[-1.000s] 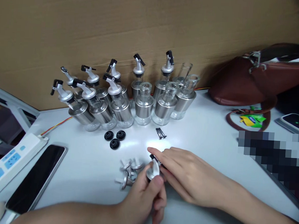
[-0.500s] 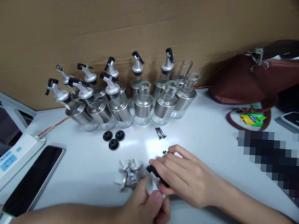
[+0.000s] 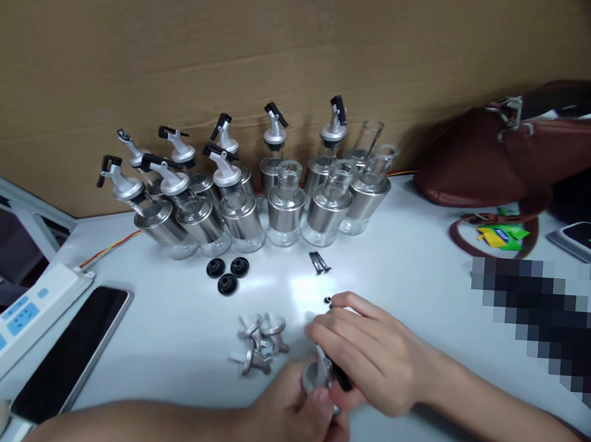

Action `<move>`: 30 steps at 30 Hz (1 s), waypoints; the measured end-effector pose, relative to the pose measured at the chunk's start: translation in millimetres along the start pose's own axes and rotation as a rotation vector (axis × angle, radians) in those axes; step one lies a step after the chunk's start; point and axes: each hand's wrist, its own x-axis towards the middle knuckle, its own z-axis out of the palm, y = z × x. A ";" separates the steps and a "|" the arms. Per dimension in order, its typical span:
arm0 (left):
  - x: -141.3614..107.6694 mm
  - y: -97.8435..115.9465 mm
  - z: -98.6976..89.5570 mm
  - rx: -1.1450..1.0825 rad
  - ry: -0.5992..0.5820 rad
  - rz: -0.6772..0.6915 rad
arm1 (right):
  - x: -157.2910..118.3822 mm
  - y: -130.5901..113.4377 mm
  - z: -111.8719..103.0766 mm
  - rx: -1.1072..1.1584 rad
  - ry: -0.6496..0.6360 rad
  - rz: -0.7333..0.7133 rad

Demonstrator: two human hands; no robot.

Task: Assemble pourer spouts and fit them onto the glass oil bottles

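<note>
My left hand point(image 3: 291, 407) is closed around a silver bottle pourer point(image 3: 312, 377), its thumb pressed on the round base. Over the pourer, my right hand point(image 3: 375, 352) grips a black lever point(image 3: 342, 377) at the spout; its fingertips are partly hidden. Three loose silver pourers point(image 3: 251, 360) lie left of my hands. Small black pieces point(image 3: 327, 300) rest just beyond my right fingers, and thin black pins point(image 3: 319, 263) are farther back. Three round black stoppers point(image 3: 227, 283) sit together to the left.
Several glass-and-steel bottles point(image 3: 285, 207) stand along the cardboard wall point(image 3: 286, 40), some topped with pourers, some uncapped. A phone point(image 3: 69, 357) and power strip point(image 3: 19, 324) lie left. On the right are a brown bag point(image 3: 484, 159) and a green-yellow packet point(image 3: 503, 236).
Both hands have shifted slightly right with the pourer. The black lever has turned and sits lower along the spout, under my right fingers.
</note>
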 end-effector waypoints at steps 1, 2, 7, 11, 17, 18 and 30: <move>-0.6 0.4 0.5 0.010 -0.013 -0.015 | -0.3 -0.3 0.4 0.002 0.011 -0.004; -1.2 1.1 1.2 0.017 -0.028 -0.031 | -0.7 -0.5 0.7 0.007 0.020 -0.013; 0.1 4.2 1.6 -0.032 -0.105 -0.092 | -3.4 1.2 2.1 0.047 0.023 -0.048; 5.4 -1.2 -2.3 -0.237 -0.105 -0.049 | -3.6 5.7 2.1 0.085 -0.022 0.014; 2.8 -15.4 -5.9 -0.364 -0.138 0.088 | -1.5 6.9 -2.6 0.139 0.018 0.047; 2.3 -16.4 -6.2 -0.355 -0.146 0.077 | -1.2 6.8 -3.2 0.145 0.021 0.043; 3.2 -8.5 -0.4 -0.046 -0.038 0.022 | -0.9 -1.2 4.1 0.097 -0.040 -0.023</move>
